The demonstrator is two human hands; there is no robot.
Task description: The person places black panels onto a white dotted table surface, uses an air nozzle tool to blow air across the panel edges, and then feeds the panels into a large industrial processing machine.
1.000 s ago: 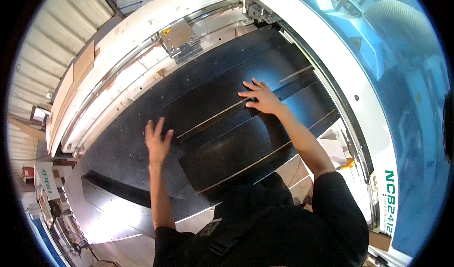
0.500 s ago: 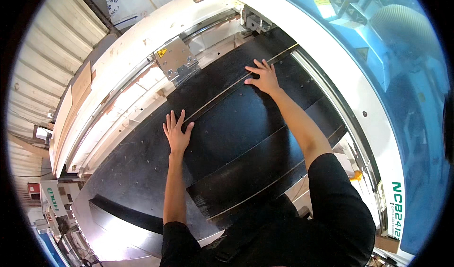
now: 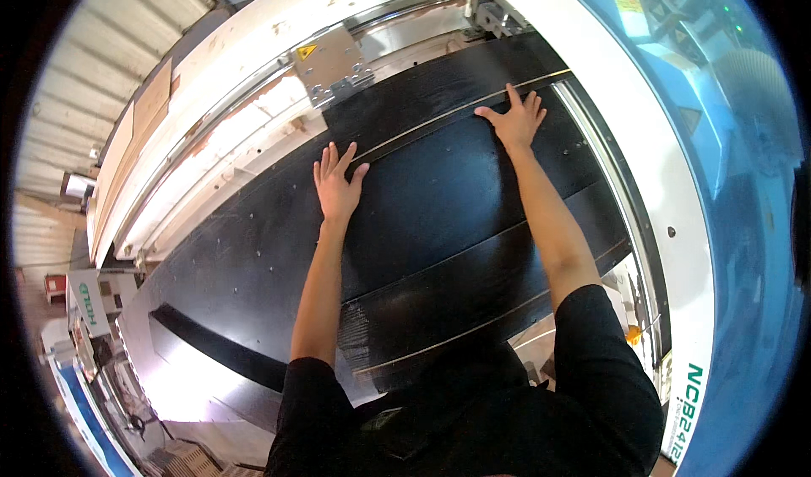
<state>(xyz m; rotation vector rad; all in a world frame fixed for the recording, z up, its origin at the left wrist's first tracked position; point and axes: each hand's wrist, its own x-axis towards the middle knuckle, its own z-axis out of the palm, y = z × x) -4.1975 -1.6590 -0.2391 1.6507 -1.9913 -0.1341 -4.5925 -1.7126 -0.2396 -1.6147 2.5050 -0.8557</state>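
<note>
The far black panel had a smooth, faintly glossy face; the black tabletop looked smooth, with a bright sheen. The bracket plate seemed bare metal, the blue cover glossy translucent plastic, the black sleeve matt cloth.

A workshop, shown by the large blue-and-white machine and corrugated wall.

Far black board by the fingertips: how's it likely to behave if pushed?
Likely stiff: the far black board's pale edge shows no obvious kink. Probably slides without rolling, since it looks flat on the dark table. Tipping seems unlikely, as it lies low and broad.
</note>
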